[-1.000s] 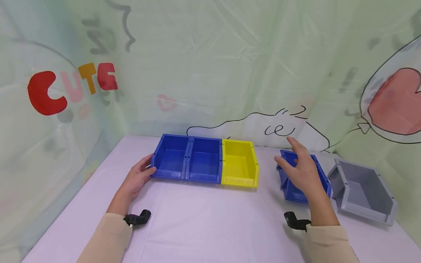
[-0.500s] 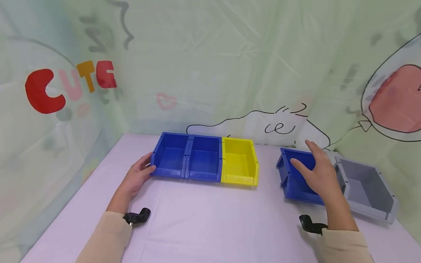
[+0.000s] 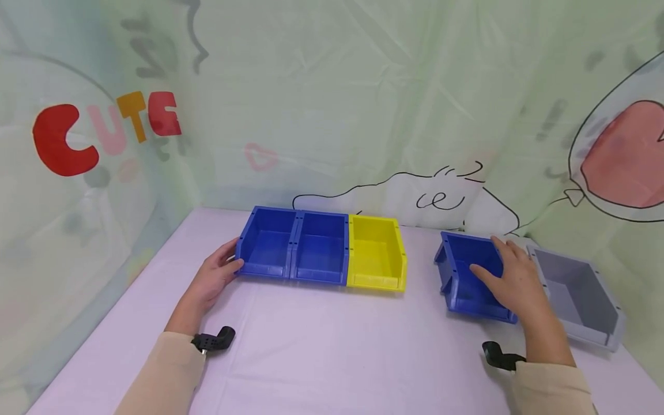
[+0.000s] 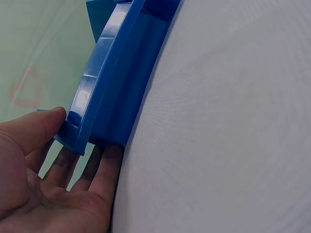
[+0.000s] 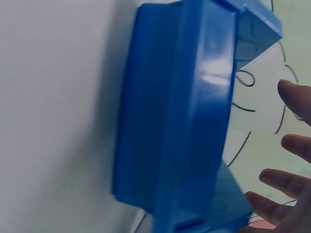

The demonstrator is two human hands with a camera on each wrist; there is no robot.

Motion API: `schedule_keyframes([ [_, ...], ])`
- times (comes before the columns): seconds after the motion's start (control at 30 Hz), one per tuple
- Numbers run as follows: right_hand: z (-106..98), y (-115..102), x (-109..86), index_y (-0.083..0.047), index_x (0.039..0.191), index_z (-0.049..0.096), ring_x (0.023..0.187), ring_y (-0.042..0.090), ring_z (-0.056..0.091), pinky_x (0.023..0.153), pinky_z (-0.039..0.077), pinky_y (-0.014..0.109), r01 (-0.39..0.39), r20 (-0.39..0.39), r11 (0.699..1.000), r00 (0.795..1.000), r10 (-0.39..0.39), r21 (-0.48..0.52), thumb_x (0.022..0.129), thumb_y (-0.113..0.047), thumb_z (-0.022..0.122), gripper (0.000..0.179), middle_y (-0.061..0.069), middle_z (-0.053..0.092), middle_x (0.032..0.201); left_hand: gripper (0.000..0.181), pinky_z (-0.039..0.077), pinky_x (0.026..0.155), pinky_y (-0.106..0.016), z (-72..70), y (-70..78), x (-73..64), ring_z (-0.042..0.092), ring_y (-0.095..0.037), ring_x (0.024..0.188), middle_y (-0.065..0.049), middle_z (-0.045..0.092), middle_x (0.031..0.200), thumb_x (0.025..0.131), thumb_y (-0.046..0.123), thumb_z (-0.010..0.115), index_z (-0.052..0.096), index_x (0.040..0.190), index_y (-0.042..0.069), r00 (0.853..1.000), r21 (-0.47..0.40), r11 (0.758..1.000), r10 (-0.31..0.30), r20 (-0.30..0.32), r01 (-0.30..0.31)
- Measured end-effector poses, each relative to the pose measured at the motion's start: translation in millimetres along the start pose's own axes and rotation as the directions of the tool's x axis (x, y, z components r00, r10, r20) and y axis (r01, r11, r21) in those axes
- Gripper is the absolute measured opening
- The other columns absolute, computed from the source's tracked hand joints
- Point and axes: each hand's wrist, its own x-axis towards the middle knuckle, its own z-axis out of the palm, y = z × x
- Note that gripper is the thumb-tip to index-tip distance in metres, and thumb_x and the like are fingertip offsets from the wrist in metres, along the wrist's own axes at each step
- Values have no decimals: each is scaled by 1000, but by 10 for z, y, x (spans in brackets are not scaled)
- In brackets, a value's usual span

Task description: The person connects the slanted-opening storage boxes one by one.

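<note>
Three storage bins stand side by side: a left blue bin (image 3: pixel 267 248), a middle blue bin (image 3: pixel 321 251) and a yellow bin (image 3: pixel 374 253). My left hand (image 3: pixel 215 275) grips the left blue bin's outer front corner, thumb on the front lip and fingers along the side, as the left wrist view shows on the blue bin (image 4: pixel 116 82). Farther right is a separate blue bin (image 3: pixel 472 288). Over its right side my right hand (image 3: pixel 519 285) reaches with thumb and fingers spread; in the right wrist view the upper fingers are apart from this blue bin (image 5: pixel 180 116).
A grey bin (image 3: pixel 573 300) stands angled right beside the separate blue bin, partly behind my right hand. All bins sit on a white-covered table (image 3: pixel 332 346). A printed curtain (image 3: pixel 332 104) hangs along the back and sides.
My right hand has moved to the right and lowered toward the separate blue bin's right side. My left hand keeps its place on the left blue bin. No bin has visibly moved.
</note>
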Motion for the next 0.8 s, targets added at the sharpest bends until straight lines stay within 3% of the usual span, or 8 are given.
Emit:
schedule_keyframes([
  [0.17,54,91,19,5,161,17,132,77,22,98,28,89,-28,55,999,998,31,-40,104,-37,60,83,48,16,156,64,30,125,-53,-2,-9,5,27,-40,156,-22,21,170,107,4,51,23,165,8,1000,-8,1000,6,-1,-6],
  [0.37,113,228,35,8,160,15,134,75,20,104,24,87,-41,109,999,993,42,-11,97,-10,55,76,48,14,155,65,31,125,-52,5,-10,6,26,-38,156,-19,21,171,107,3,52,24,165,10,1000,-14,1000,-10,-5,10],
  [0.53,136,344,51,11,159,16,138,70,22,107,26,82,-10,97,999,995,6,31,89,5,46,76,48,18,155,66,30,125,-53,2,-3,9,24,-39,157,-19,19,172,107,3,51,23,165,10,1000,-15,1000,-16,-7,16],
  [0.8,92,342,33,6,161,17,137,70,27,105,28,83,-52,76,995,996,46,80,88,6,43,77,47,25,154,66,30,126,-52,-4,6,6,25,-38,157,-18,19,172,107,2,51,23,165,10,1000,-21,1000,-19,-8,19],
])
